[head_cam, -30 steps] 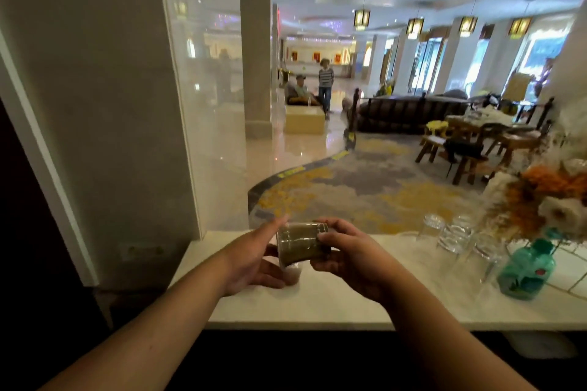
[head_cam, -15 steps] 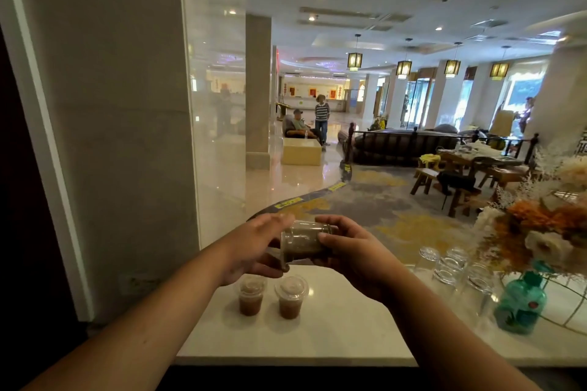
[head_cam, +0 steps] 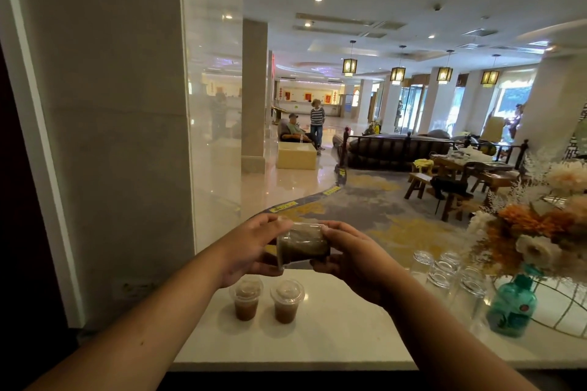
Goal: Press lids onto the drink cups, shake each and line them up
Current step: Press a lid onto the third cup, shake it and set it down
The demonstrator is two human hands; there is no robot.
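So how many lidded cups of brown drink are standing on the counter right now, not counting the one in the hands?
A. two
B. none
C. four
A: two lidded cups stand side by side on the counter, while both hands hold a third cup on its side above them.

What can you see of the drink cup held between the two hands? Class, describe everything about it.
The held cup is clear plastic, lidded, and lies on its side in the air above the counter. Murky brown-green drink fills most of it. The left hand grips one end and the right hand the other, fingers wrapped around it. It hangs above two lidded cups standing upright side by side; it touches neither.
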